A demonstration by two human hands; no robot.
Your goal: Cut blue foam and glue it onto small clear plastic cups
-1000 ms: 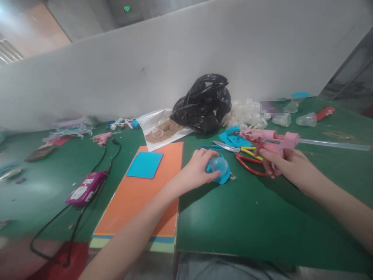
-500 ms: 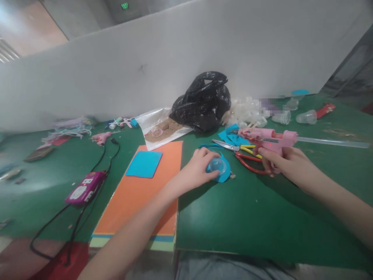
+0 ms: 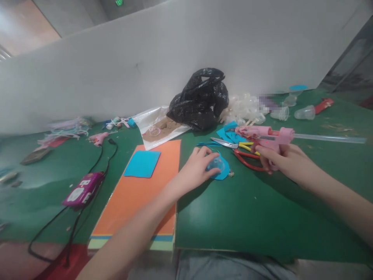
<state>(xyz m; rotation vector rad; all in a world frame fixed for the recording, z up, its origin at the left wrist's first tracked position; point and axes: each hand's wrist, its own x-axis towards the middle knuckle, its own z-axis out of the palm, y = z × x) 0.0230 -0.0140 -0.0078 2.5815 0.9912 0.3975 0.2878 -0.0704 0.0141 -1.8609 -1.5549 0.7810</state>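
Observation:
My left hand [image 3: 201,165] has its fingers closed round a small clear plastic cup [image 3: 215,164], which sits on a rounded piece of blue sheet [image 3: 223,171] on the green table. In my right hand [image 3: 276,157] is a pink glue gun [image 3: 264,136], held above the table with a long clear glue stick jutting from its back to the right. Scissors with red and yellow handles [image 3: 246,165] lie beneath and left of the glue gun. Blue scraps [image 3: 230,132] rest behind the blades.
Stacked coloured sheets [image 3: 140,206] lie left, topped by a blue square [image 3: 142,164]. A black plastic bag [image 3: 201,101] stands behind, beside clear plastic cups [image 3: 244,107]. Farther left are a second pink glue gun [image 3: 98,138] and a purple box [image 3: 84,189] with black cords.
The whole view has shifted slightly. Both hands keep nearly the same places, the left on the cup and the right round the glue gun.

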